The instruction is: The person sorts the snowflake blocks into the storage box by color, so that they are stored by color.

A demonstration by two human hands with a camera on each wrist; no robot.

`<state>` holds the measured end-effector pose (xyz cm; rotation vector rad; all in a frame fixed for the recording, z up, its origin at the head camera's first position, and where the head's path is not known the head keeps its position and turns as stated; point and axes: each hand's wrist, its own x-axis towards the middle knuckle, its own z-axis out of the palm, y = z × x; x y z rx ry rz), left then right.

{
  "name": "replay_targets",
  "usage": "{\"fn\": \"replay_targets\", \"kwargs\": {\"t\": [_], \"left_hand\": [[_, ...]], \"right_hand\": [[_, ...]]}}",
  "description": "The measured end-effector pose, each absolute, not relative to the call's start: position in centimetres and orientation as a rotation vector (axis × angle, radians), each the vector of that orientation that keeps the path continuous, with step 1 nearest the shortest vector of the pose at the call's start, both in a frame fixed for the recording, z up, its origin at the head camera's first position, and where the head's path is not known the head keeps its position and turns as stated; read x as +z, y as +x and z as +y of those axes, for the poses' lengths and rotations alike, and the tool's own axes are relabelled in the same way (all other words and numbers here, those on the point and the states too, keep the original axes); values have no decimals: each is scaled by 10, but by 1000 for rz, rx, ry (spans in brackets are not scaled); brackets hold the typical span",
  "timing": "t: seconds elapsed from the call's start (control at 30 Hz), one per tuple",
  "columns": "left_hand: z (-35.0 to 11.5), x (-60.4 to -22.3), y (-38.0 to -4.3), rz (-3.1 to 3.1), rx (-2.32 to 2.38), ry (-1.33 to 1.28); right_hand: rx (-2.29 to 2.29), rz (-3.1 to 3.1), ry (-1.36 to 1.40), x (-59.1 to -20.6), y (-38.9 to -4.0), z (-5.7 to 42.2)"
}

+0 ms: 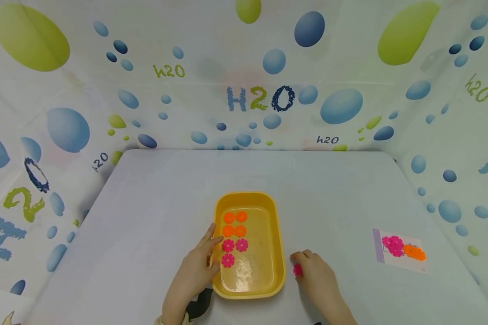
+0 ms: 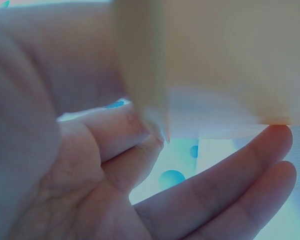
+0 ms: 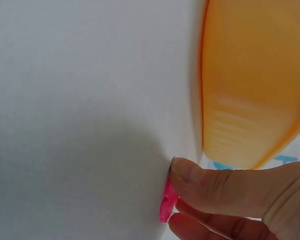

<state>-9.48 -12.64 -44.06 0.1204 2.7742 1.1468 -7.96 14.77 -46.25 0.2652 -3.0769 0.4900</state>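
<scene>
A yellow tray stands on the table, with several orange flower-shaped pieces and three pink ones in rows along its left side. My left hand grips the tray's left wall, fingers over the rim; up close in the left wrist view, the hand has the pale tray wall between its digits. Just right of the tray, my right hand pinches a pink flower-shaped piece. The right wrist view shows this pink piece held edge-on at the thumb, near the table surface.
On the right of the table lies a picture card with a pink and an orange flower cluster and a purple edge strip. A sheet with blue and green drops and "H2O" lettering surrounds the white table.
</scene>
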Motion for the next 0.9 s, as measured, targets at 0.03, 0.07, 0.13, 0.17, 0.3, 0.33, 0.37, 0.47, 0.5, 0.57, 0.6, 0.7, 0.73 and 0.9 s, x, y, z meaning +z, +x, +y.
{"fn": "replay_targets", "kwargs": {"t": [0.03, 0.07, 0.13, 0.17, 0.3, 0.33, 0.37, 0.47, 0.5, 0.57, 0.6, 0.7, 0.73, 0.9], "left_hand": [[-126, -441, -95, 2773, 1148, 121], [-127, -441, -94, 2772, 1148, 126], [-127, -441, -94, 2771, 1147, 121], [-127, -441, -95, 2769, 1148, 120], [-127, -440, -95, 2770, 1153, 125], [-127, -440, -95, 2770, 1154, 130], [-127, -440, -95, 2770, 1154, 131], [-127, -441, -95, 2771, 1153, 124], [-127, -441, -95, 2770, 1156, 120], [-127, -442, -96, 2769, 1156, 113], [-127, -442, -96, 2767, 1157, 109], [-127, -443, -96, 2766, 1162, 111], [-128, -443, -96, 2768, 1162, 116], [-128, -443, -95, 2773, 1176, 126]], "right_hand": [[480, -3071, 270, -463, -80, 147], [468, -3066, 277, -463, -80, 146], [456, -3058, 293, -464, -80, 145], [452, -3052, 296, -464, -80, 145], [458, -3030, 315, -463, -82, 144], [464, -3028, 320, -463, -83, 145], [471, -3031, 323, -463, -83, 145], [505, -3073, 317, -462, -87, 147], [522, -3092, 311, -461, -88, 148], [574, -3136, 291, -461, -91, 151], [601, -3154, 281, -461, -92, 153], [699, -3189, 238, -460, -95, 156], [735, -3197, 224, -459, -95, 156], [827, -3207, 169, -456, -97, 157]]}}
